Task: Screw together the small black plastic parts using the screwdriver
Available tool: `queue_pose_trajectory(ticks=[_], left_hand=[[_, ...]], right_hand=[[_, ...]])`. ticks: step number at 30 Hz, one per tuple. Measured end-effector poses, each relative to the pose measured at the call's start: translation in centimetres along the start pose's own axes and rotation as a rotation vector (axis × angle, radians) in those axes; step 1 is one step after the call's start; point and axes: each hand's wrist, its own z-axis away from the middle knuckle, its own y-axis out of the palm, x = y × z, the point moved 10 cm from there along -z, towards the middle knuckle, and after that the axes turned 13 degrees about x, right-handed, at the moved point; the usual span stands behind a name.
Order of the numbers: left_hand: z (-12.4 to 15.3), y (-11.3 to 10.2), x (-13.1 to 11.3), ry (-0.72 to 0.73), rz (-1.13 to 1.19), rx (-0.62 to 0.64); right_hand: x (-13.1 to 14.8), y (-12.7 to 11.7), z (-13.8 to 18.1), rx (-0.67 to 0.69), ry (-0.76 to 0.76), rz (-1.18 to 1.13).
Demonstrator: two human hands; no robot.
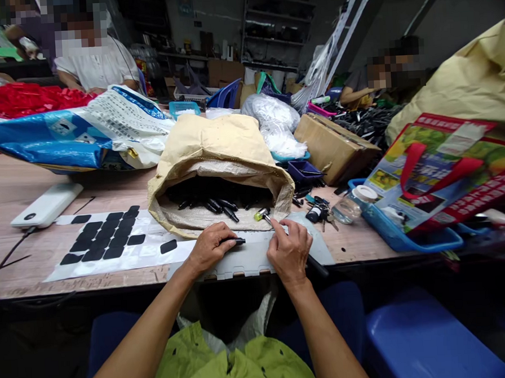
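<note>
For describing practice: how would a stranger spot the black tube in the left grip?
Find the central open tan sack. In front, the person's left grip holds a black tube. Unlike the black pieces inside the sack, it is held outside.

The desk [6, 179] is well lit, the background shelving [274, 40] dim; black barrels [230, 214] merge into shadow inside the paper sack [216, 137]; wide-angle stretch distorts the edges.

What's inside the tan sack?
Several slim black pieces lie just within the mouth of the tan sack, on its pale lining. Farther back is too dark and covered by the sack's top, so depth and total count can't be told.
</note>
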Motion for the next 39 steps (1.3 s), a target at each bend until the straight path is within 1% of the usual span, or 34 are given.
queue_pose_trajectory(ticks=[2,5,7,10,14,19,23,25,27,30,31,32,33,34,35,36,37,39], left_hand=[[0.1,-0.1,-0.2,0.026,0.005,-0.009],[0.2,-0.2,-0.5,0.053,0.008,-0.02],[0.3,0.0,-0.5,0.059,-0.002,-0.01],[0.2,0.5,-0.3,0.063,-0.038,0.019],[0.0,0.8,0.0,0.069,-0.092,0.027],[-0.2,1.3,0.3,0.054,-0.142,0.07],[-0.4,1.5,0.3,0.058,-0.141,0.082],[-0.3,1.2,0.2,0.063,-0.095,0.066],[0.1,0.4,-0.3,0.061,-0.018,0.024],[2.1,-1.2,-2.1,0.054,0.115,-0.077],[3.1,-1.2,-3.1,0.062,0.152,-0.086],[4.2,-0.7,-4.1,0.076,0.182,-0.062],[5.2,0.5,-5.1,0.092,0.203,0.001],[6.3,2.3,-5.8,0.098,0.213,0.091],[7.3,4.5,-6.0,0.084,0.215,0.195],[8.4,7.0,-5.4,0.041,0.204,0.295],[9.4,9.3,-4.0,-0.044,0.184,0.359],[11.3,13.3,1.0,-0.303,0.139,0.412]], right_hand=[[1.8,-0.2,0.0,0.054,-0.118,-0.076],[4.7,0.6,0.1,0.207,-0.295,-0.205],[5.8,1.4,-0.1,0.269,-0.348,-0.237],[6.5,2.5,-0.4,0.301,-0.367,-0.23],[6.9,3.6,-0.5,0.311,-0.381,-0.188],[7.3,4.1,-0.2,0.306,-0.429,-0.134],[7.4,4.3,-0.1,0.312,-0.461,-0.177],[7.1,3.9,-0.1,0.299,-0.444,-0.251],[6.5,3.2,-0.2,0.285,-0.423,-0.378],[4.8,1.9,-0.6,0.221,-0.351,-0.627],[4.1,1.7,-0.7,0.191,-0.311,-0.701],[3.3,1.6,-0.9,0.162,-0.269,-0.765],[2.6,1.6,-1.0,0.14,-0.231,-0.814],[2.2,1.8,-1.1,0.129,-0.204,-0.851],[1.9,2.0,-1.3,0.126,-0.191,-0.875],[1.8,2.3,-1.3,0.129,-0.191,-0.889],[1.8,2.4,-1.4,0.132,-0.199,-0.894],[2.0,2.5,-1.4,0.137,-0.223,-0.884]])
